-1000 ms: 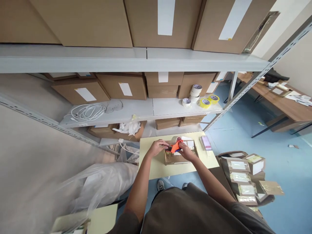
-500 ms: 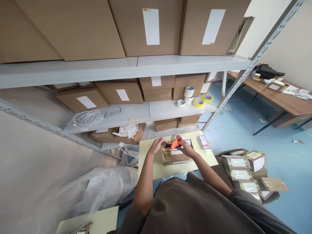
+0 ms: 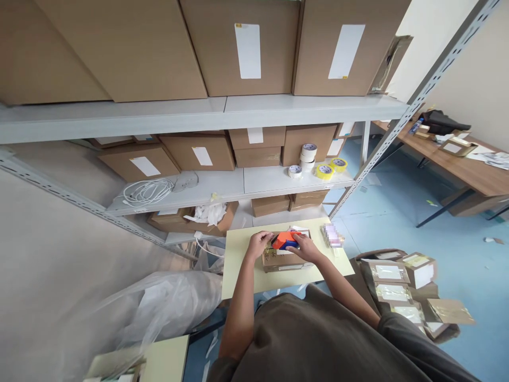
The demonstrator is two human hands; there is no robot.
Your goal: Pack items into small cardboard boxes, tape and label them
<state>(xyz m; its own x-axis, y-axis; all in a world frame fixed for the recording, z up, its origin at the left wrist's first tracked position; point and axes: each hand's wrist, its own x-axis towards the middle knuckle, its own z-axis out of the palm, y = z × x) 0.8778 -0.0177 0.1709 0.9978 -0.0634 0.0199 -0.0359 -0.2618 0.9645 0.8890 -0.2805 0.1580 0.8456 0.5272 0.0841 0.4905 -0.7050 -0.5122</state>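
My right hand (image 3: 308, 247) is wrapped round an orange and blue tape dispenser (image 3: 286, 240), held just above a cardboard box (image 3: 284, 260). At the dispenser's dark front end, my left hand (image 3: 259, 244) has its fingers pinched together; what lies between them is too small to make out. The box rests on a pale yellow table (image 3: 240, 273), with handwriting and a strip of tape on the side toward me. The dispenser and my hands hide part of its top.
A grey shelf rack (image 3: 214, 118) with large cartons rises behind the table. White tape rolls (image 3: 307, 154) and yellow tape rolls (image 3: 325, 171) sit on its middle shelf. Taped small boxes (image 3: 393, 292) are heaped at right, and a plastic-wrapped bundle (image 3: 178, 300) lies at left.
The tape dispenser has turned in my right hand, so more of its blue part shows. My left hand stays by its front end, with the fingers drawn closer together.
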